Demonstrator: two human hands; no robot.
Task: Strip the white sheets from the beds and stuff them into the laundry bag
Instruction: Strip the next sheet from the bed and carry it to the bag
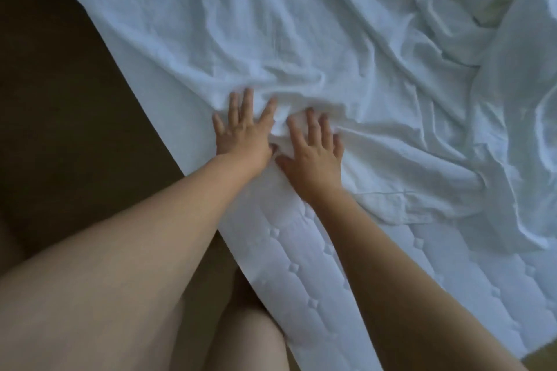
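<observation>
Readable text: none can be made out anywhere in the view.
White sheet (pixel 301 39): plain cloth, with no print, tag or number that can be read.
Mattress (pixel 331 295): quilted stitching only, with no legible label or brand.
</observation>
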